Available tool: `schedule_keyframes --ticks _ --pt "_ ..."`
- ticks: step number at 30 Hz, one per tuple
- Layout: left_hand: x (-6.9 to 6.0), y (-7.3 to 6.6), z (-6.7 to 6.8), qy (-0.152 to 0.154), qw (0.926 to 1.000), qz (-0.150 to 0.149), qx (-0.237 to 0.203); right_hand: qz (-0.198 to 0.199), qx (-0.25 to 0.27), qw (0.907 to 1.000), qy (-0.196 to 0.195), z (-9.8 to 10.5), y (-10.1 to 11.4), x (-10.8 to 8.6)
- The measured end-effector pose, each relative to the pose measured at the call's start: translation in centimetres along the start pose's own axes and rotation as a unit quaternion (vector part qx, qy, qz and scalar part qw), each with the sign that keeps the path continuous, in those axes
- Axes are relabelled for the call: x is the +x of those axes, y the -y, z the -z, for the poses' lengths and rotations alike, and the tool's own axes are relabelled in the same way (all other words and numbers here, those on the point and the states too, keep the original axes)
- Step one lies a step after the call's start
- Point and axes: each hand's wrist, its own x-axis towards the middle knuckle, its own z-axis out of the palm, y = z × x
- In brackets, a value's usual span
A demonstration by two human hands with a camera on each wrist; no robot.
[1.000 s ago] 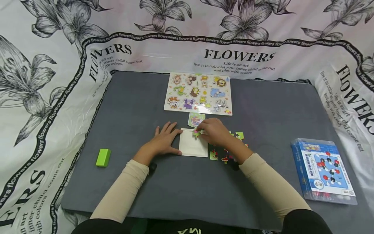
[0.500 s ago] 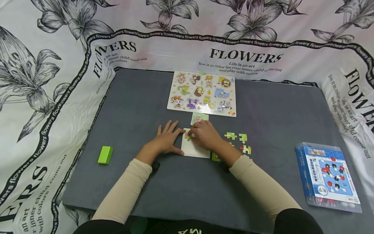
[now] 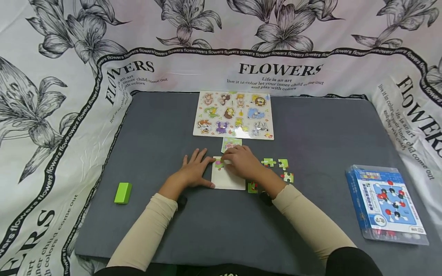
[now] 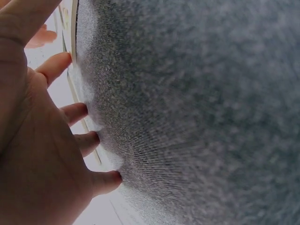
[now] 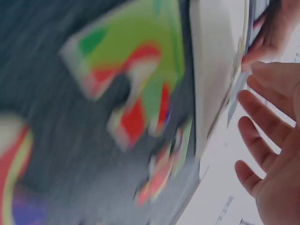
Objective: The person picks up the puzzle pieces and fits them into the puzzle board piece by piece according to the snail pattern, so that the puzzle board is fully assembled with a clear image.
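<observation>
A pale square board [image 3: 228, 180] lies flat on the grey table. The left hand [image 3: 193, 172] is spread at its left side, with thumb and index fingertip at the edge; the left wrist view shows that hand [image 4: 51, 140] with its fingers apart. A green and pink puzzle piece [image 3: 219, 163] sits in the board's upper-left corner. Over the board's upper part, the right hand [image 3: 243, 163] has its fingertips at the piece's right side. Its fingers are extended in the right wrist view, where the hand [image 5: 276, 126] is beyond the board [image 5: 211, 56].
Loose puzzle pieces, including a green one [image 3: 268, 162], lie right of the board. Behind it are a small picture card [image 3: 230, 142] and an animal picture board [image 3: 233, 115]. A green block [image 3: 122, 193] stands left; a blue boxed set [image 3: 386, 203] lies right.
The right hand has moved left across the board, bringing the green and pink piece into the upper-left corner. More of that piece now shows beside the fingertips. The left hand has stayed at the board's edge.
</observation>
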Motion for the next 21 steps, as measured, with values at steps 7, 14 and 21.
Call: schedule_keyframes --ticks 7,14,21 --pt "-0.7 0.9 -0.4 -0.022 0.9996 0.007 -0.018 -0.038 0.051 0.9977 -0.025 1.4 -2.7 -2.8" --pt "-0.8 0.9 -0.2 -0.023 0.9996 -0.002 -0.018 -0.089 0.049 0.9942 -0.035 2.0 -5.5 -7.5" --pt "-0.3 -0.1 -0.3 -0.017 0.9995 -0.016 -0.021 -0.112 0.037 0.9924 -0.036 2.3 -7.1 -10.7"
